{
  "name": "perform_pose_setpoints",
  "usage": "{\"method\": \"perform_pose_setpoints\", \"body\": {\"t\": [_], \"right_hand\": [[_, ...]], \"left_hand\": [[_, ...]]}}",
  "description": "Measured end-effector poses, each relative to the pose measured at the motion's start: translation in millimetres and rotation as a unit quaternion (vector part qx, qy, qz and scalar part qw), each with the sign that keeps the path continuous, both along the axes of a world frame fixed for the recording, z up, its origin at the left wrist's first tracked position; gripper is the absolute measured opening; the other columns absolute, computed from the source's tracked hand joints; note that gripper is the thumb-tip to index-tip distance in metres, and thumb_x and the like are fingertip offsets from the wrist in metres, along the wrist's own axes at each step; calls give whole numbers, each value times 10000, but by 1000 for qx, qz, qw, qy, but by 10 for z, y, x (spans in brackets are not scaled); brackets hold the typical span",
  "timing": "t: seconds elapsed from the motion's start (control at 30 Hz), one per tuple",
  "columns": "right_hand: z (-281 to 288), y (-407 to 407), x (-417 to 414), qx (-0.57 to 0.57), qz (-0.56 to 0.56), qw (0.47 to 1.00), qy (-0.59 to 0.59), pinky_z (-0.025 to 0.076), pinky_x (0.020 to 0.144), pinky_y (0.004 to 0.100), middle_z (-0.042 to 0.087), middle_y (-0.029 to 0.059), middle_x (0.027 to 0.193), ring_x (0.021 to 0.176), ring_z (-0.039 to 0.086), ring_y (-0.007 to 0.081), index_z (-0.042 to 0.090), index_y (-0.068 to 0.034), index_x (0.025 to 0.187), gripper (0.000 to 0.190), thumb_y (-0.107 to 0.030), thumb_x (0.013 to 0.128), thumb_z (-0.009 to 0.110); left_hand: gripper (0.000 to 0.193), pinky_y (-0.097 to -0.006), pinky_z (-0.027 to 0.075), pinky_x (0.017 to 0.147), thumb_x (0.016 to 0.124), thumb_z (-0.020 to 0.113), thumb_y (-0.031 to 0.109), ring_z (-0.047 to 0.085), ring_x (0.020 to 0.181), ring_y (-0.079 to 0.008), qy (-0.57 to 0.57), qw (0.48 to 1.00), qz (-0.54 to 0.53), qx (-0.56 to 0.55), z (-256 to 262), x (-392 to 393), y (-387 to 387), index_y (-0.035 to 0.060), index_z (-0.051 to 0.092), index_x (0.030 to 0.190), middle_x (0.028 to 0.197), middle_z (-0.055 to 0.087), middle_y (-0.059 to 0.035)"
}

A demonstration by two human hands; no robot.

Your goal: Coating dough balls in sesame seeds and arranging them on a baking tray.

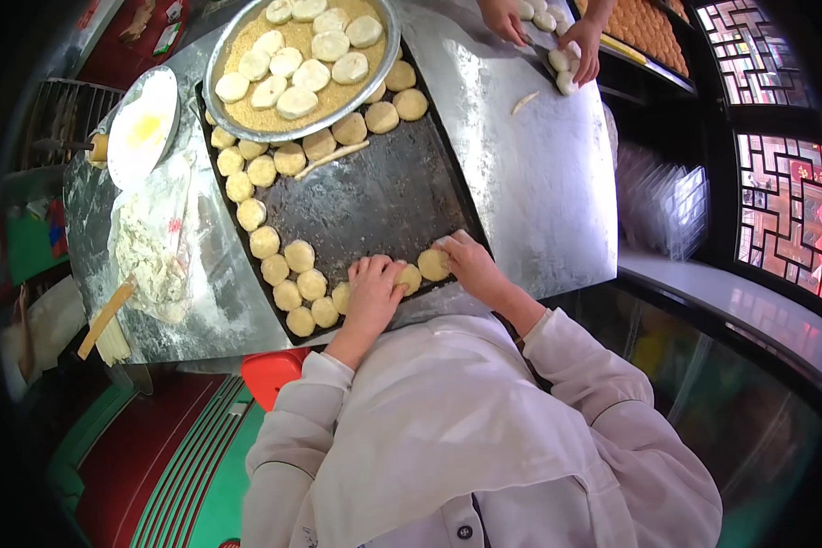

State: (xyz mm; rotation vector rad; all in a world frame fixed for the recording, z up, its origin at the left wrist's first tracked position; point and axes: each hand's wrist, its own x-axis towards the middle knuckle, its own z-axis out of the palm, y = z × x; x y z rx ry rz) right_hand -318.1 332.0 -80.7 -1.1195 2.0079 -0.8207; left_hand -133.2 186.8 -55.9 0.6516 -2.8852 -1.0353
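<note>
A black baking tray (383, 198) lies on the metal table before me, with coated round dough cakes along its edges. My left hand (372, 291) is at the tray's near edge, curled over the row; its thumb touches a coated cake (408, 279). What lies beneath its palm is hidden. Toward the tray's near right corner, my right hand (477, 266) grips another coated cake (432, 265) at its right side. A large metal pan (392, 51) overlaps the tray's far part, holding pale dough cakes (312, 75) on yellowish crumbs. A thin dough strip (332, 159) lies near it.
At left are a white dish (137, 130) with yellow residue, a floury dough mass (147, 257) and a wooden stick (106, 317). Across the metal table (541, 198), another person's hands (579, 48) handle dough pieces with a blade. A red stool (272, 377) stands below the near edge.
</note>
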Motion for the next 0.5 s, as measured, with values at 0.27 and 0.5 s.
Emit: {"method": "perform_pose_setpoints", "body": {"t": [0.27,0.5], "right_hand": [[455,-609,-293,56,95,988,107,522,785,446,579,137,1015,933,615,364,639,-95,1124,288,-40,841,646],[937,-2388,-1104,-174,20,939,295,524,787,442,603,127,1005,936,610,328,653,-81,1098,271,-115,831,683]], "left_hand": [[358,-403,401,947,826,721,149,548,1068,-283,86,994,62,0,256,-164,-654,72,648,1168,1120,583,-100],[309,-438,437,956,847,664,26,541,1081,-350,160,961,215,-73,748,-936,-2275,-14,604,1148,1126,573,-159]]}}
